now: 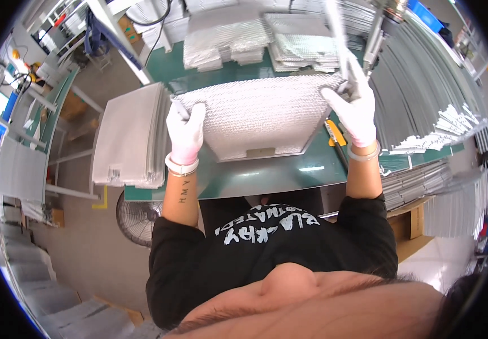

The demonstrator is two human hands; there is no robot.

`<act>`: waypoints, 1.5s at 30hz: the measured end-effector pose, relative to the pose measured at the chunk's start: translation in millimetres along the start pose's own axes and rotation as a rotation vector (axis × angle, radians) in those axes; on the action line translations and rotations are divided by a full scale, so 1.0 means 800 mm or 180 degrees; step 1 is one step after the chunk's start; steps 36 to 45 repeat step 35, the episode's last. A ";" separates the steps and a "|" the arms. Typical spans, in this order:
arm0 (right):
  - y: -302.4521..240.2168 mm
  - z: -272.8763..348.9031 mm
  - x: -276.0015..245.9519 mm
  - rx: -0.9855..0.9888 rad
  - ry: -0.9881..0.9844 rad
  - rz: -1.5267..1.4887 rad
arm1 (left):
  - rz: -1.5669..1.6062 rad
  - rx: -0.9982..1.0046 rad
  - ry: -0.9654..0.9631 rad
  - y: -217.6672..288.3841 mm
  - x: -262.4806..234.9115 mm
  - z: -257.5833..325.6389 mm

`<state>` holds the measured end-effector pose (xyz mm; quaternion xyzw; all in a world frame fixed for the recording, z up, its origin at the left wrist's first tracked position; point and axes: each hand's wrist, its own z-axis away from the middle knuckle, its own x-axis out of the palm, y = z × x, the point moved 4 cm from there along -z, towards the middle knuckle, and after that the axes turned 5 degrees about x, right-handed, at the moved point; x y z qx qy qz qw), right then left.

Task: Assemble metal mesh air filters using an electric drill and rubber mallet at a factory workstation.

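A silvery mesh panel, tilted with its lower edge towards me, is held up between my two white-gloved hands. My left hand is closed on its upper left corner, the thumb lying over the front. At the upper right corner my right hand grips the panel in the same way. Beside the right fingers rises a white strip, blurred; I cannot tell whether that hand also holds it. Along the panel's lower edge sits a small tan patch.
Stacked flat panels stand left on the green table. More silvery sheets lie at the back. Long grey strips are piled right. A yellow-orange tool lies near my right wrist. A fan stands below left.
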<state>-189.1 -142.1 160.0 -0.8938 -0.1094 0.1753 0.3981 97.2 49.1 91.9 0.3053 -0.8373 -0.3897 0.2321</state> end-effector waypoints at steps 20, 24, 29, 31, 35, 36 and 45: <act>-0.107 -0.054 0.013 -0.1253 -0.2894 0.1139 | -0.0154 0.0120 -0.1392 0.093 0.016 -0.009; -0.117 -0.048 0.039 -0.1494 -0.2904 0.0859 | -0.0386 0.0356 -0.1045 0.079 0.010 -0.006; -0.137 -0.052 0.071 -0.1773 -0.3040 0.0772 | -0.0236 0.0809 -0.0703 0.080 0.012 0.007; -0.138 -0.048 0.090 -0.1640 -0.3162 0.1380 | 0.0394 0.0963 -0.0293 0.076 0.008 0.016; -0.125 -0.044 0.096 -0.1992 -0.3002 0.0624 | 0.0088 0.1378 0.0649 0.078 0.011 0.028; -0.125 -0.044 0.096 -0.1992 -0.3002 0.0624 | 0.0088 0.1378 0.0649 0.078 0.011 0.028; -0.125 -0.044 0.096 -0.1992 -0.3002 0.0624 | 0.0088 0.1378 0.0649 0.078 0.011 0.028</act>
